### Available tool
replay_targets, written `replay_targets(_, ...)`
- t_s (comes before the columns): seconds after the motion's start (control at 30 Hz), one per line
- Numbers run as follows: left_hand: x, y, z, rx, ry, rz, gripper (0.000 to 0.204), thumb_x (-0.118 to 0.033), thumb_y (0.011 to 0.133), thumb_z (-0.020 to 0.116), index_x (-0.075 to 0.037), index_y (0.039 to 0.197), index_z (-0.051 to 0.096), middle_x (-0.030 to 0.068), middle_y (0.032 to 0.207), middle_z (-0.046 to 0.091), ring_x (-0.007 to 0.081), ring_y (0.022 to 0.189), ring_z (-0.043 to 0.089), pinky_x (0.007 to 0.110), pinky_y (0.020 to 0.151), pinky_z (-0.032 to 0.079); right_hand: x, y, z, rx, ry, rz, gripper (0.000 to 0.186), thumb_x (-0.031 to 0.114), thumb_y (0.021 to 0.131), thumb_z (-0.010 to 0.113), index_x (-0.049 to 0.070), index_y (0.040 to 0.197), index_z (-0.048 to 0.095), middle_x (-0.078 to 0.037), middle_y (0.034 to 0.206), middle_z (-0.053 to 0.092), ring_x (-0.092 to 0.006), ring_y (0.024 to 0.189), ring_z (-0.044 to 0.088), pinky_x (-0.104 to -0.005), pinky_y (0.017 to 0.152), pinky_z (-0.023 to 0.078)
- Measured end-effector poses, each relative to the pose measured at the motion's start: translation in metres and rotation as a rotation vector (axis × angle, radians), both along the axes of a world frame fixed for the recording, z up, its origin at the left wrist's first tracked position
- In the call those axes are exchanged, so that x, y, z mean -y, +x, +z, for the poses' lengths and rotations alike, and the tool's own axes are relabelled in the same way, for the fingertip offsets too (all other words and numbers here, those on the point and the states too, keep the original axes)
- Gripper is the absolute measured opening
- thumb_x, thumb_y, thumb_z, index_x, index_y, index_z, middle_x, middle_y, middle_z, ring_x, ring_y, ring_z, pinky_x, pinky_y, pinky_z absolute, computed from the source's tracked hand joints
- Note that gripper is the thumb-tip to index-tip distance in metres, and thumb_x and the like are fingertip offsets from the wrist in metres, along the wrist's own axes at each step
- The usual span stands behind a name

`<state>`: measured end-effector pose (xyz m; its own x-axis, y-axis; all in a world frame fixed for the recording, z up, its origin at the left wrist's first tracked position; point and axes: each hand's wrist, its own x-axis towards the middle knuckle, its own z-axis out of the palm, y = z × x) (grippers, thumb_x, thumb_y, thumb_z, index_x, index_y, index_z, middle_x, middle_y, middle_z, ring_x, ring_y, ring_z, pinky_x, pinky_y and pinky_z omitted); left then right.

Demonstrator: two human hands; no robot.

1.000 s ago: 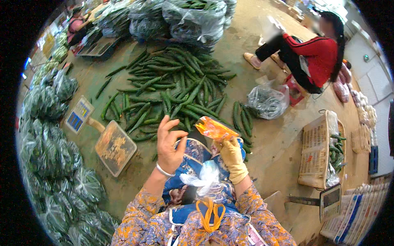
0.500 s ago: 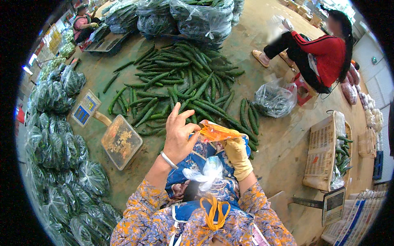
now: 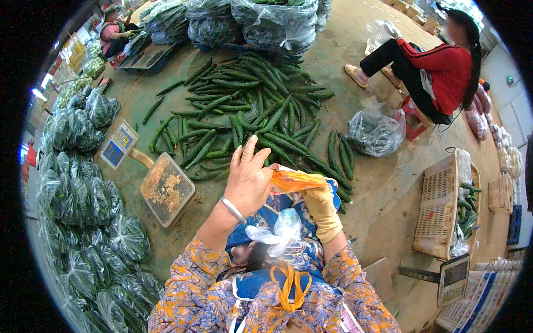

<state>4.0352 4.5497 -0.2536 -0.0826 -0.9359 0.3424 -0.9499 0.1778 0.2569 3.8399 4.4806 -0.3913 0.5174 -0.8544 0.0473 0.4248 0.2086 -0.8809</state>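
An orange plastic packet (image 3: 294, 181) is stretched between my two hands above my lap. My left hand (image 3: 247, 176), bare with a bracelet at the wrist, pinches the packet's left end between thumb and forefinger; its other fingers point up. In a pale yellow glove, my right hand (image 3: 322, 211) grips the right end, its fingertips partly hidden by the packet. What the packet contains cannot be made out. Below it, a knotted whitish plastic bag (image 3: 284, 233) rests on my blue patterned apron. Just beyond my hands a large heap of cucumbers (image 3: 250, 83) lies on the floor.
Left of me are a scale with a dirty tray (image 3: 165, 188) and stacked bagged cucumbers (image 3: 83, 194). More bagged stacks (image 3: 272, 28) stand behind the heap. To the right are a plastic bag (image 3: 377, 130), a crate (image 3: 436, 205), another scale (image 3: 452, 277) and a seated person in red (image 3: 447, 72).
My left hand has shifted slightly right and its fingers have curled closer to the packet's edge. The right hand keeps its grip. The whole view has shifted slightly.
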Motion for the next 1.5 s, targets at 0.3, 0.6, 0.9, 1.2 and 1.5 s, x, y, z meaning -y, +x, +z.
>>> replay_targets(0.3,0.006,0.0,-0.003,0.004,0.039,-0.018,0.009,-0.004,0.065,0.07,-0.005,0.072,0.064,0.0139,0.116,0.055,0.0409,0.132,0.033,0.056,0.107,0.026,0.0,0.001,-0.008,-0.144,-0.15,-0.074,0.031,0.01,0.085,0.067,-0.002,0.112,0.056,-0.011,0.114,0.063,-0.0185,0.103,0.059,-0.0307,0.091,0.047)
replay_targets(0.6,0.009,0.0,0.001,-0.075,-0.011,-0.048,0.009,-0.002,0.067,0.066,-0.006,0.068,0.058,0.0125,0.113,0.056,0.0408,0.133,0.033,0.054,0.107,0.025,-0.002,0.001,-0.002,0.073,0.067,0.005,0.027,0.011,0.085,0.065,0.0,0.109,0.059,-0.007,0.104,0.064,-0.0167,0.094,0.061,-0.0302,0.086,0.049)
replay_targets(0.9,0.005,0.011,0.041,-0.137,-0.145,-0.129,0.008,-0.001,0.07,0.066,-0.004,0.073,0.059,0.0134,0.11,0.058,0.0397,0.127,0.041,0.048,0.103,0.034,0.005,0.001,-0.022,-0.046,-0.115,-0.078,0.031,0.021,0.088,0.065,-0.001,0.109,0.057,-0.009,0.107,0.064,-0.0177,0.096,0.061,-0.0303,0.085,0.049)
replay_targets(1.2,-0.031,0.005,0.097,-0.737,0.01,-0.408,0.014,0.001,0.068,0.074,-0.002,0.078,0.066,0.0145,0.103,0.063,0.0264,0.095,0.062,0.033,0.082,0.05,0.006,0.007,0.02,-0.285,-0.286,-0.097,0.022,0.017,0.087,0.063,0.005,0.105,0.065,-0.011,0.099,0.068,-0.0281,0.085,0.064,-0.0356,0.073,0.05)
replay_targets(1.5,-0.041,-0.011,0.111,-1.348,0.138,-1.427,0.023,-0.013,0.085,0.066,0.005,0.099,0.063,0.0241,0.115,0.056,0.04,0.112,0.051,0.049,0.095,0.04,0.001,-0.001,-0.003,-0.906,-0.889,-0.248,0.026,0.015,0.083,0.066,0.003,0.106,0.064,-0.012,0.101,0.067,-0.0295,0.095,0.061,-0.0373,0.085,0.046)
